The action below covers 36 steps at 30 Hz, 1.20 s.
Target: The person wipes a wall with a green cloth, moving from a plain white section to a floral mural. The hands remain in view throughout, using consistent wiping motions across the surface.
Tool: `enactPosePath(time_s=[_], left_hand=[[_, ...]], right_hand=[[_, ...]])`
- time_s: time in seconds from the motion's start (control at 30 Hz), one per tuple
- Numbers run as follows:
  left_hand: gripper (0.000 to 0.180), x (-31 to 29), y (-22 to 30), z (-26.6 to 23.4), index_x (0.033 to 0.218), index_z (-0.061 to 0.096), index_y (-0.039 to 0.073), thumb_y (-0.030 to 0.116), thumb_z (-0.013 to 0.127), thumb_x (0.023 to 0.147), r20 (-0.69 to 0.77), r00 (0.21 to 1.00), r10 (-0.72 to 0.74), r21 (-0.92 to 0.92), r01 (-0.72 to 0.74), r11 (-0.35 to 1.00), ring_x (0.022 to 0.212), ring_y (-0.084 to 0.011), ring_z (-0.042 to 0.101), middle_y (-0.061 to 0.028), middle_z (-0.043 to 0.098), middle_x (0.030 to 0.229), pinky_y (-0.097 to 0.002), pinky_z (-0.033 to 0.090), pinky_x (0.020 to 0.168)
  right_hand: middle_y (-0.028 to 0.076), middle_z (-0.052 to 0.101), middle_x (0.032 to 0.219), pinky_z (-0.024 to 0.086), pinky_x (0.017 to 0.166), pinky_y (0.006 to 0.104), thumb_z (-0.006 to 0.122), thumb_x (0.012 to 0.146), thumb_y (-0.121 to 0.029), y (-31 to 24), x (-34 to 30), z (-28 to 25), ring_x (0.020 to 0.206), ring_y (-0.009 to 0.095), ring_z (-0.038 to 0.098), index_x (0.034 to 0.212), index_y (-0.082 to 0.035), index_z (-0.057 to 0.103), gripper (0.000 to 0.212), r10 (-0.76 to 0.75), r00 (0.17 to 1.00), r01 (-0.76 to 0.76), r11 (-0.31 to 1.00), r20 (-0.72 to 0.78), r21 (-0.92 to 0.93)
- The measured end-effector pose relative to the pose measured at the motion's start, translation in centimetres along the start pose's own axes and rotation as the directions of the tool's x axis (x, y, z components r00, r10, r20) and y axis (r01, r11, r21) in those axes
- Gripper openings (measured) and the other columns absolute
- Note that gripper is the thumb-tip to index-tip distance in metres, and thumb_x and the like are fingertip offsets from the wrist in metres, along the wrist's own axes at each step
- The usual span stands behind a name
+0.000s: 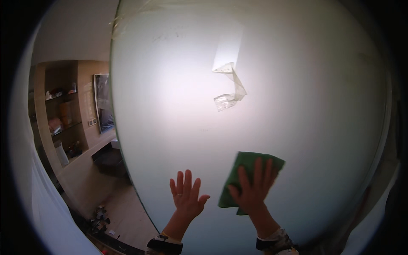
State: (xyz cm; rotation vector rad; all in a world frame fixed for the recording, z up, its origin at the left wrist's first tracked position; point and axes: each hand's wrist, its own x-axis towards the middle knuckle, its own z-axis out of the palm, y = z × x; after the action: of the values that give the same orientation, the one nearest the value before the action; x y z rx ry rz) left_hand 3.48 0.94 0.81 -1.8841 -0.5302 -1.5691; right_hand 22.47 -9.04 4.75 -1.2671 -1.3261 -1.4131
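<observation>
In front of me stands a large frosted glass panel [178, 106]. My right hand [253, 187] holds a folded green cloth [231, 199] against the panel's lower part, its fingers spread over the cloth. To its left, my left hand [187, 197] is open and empty, palm toward the glass, with a ring on one finger. Whether that palm touches the glass I cannot tell. Above the cloth, a twisted strip of clear film or tape [238, 87] hangs on the panel, its lower end crumpled.
Beyond the panel's left edge is a room with a shelved niche [63, 114] holding several items, a framed mirror or picture [104, 104] and a dark wall-mounted counter [110, 161]. Small dark objects [100, 216] lie on the floor. White sheeting [51, 212] hangs at the far left.
</observation>
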Motion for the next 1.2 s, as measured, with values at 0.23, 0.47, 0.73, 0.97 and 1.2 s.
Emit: enactPosePath(time_s=[0.23, 0.47, 0.73, 0.97, 1.2], left_hand=[[0.065, -1.1, -1.5, -1.2, 0.135, 0.041, -0.005, 0.05, 0.026, 0.104, 0.05, 0.996, -0.077, -0.013, 0.078, 0.997, 0.143, -0.0442, 0.027, -0.0291, 0.038, 0.148, -0.0561, 0.013, 0.118], [0.057, -1.3, -2.3, -1.4, 0.14, 0.041, 0.002, 0.045, 0.029, 0.105, 0.073, 0.997, -0.04, 0.086, 0.034, 0.996, 0.144, -0.0445, 0.025, -0.0278, 0.035, 0.151, -0.0555, 0.014, 0.118], [0.045, 2.7, 1.4, -2.3, 0.14, 0.044, 0.005, 0.031, 0.04, 0.104, 0.025, 0.982, -0.186, 0.025, 0.185, 0.982, 0.144, -0.0458, 0.023, -0.0275, 0.03, 0.153, -0.0589, 0.013, 0.117], [0.039, 5.1, 5.3, -0.4, 0.131, 0.055, 0.008, 0.032, 0.046, 0.102, 0.099, 0.99, -0.102, -0.04, 0.107, 0.993, 0.145, -0.0472, 0.019, -0.0291, 0.031, 0.152, -0.0612, 0.008, 0.117], [0.035, 6.9, 7.9, 1.3, 0.127, 0.057, 0.012, 0.031, 0.046, 0.1, 0.116, 0.99, -0.079, -0.039, 0.084, 0.996, 0.145, -0.0527, 0.011, -0.0353, 0.024, 0.152, -0.0675, 0.0, 0.113]], right_hand=[[0.006, 0.048, 0.148, 0.03, 0.109, 0.0517, 0.056, 0.092, -0.047, -5.5, 6.1, 2.5, 0.137, 0.033, 0.042, 0.129, -0.028, 0.063, 0.043, -0.267, 0.964, 0.257, 0.931, 0.001, 0.26], [0.002, 0.05, 0.145, 0.035, 0.105, 0.0477, 0.06, 0.089, -0.046, -2.0, 6.1, 1.2, 0.134, 0.029, 0.045, 0.125, -0.029, 0.065, 0.04, -0.221, 0.975, 0.215, 0.949, 0.001, 0.229], [0.003, 0.052, 0.142, 0.031, 0.109, 0.0501, 0.064, 0.085, -0.048, 3.0, 7.7, -1.2, 0.134, 0.031, 0.045, 0.119, -0.03, 0.068, 0.039, -0.178, 0.984, 0.174, 0.978, 0.022, 0.118], [0.006, 0.052, 0.141, 0.029, 0.11, 0.0521, 0.062, 0.085, -0.047, 7.9, 6.9, -2.6, 0.134, 0.033, 0.044, 0.112, -0.029, 0.071, 0.034, -0.105, 0.994, 0.105, 0.994, -0.02, 0.007], [0.009, 0.052, 0.137, 0.029, 0.11, 0.0555, 0.065, 0.08, -0.045, 13.3, 4.4, -4.1, 0.133, 0.037, 0.042, 0.104, -0.028, 0.073, 0.03, -0.068, 0.997, 0.067, 0.995, -0.02, -0.079]])
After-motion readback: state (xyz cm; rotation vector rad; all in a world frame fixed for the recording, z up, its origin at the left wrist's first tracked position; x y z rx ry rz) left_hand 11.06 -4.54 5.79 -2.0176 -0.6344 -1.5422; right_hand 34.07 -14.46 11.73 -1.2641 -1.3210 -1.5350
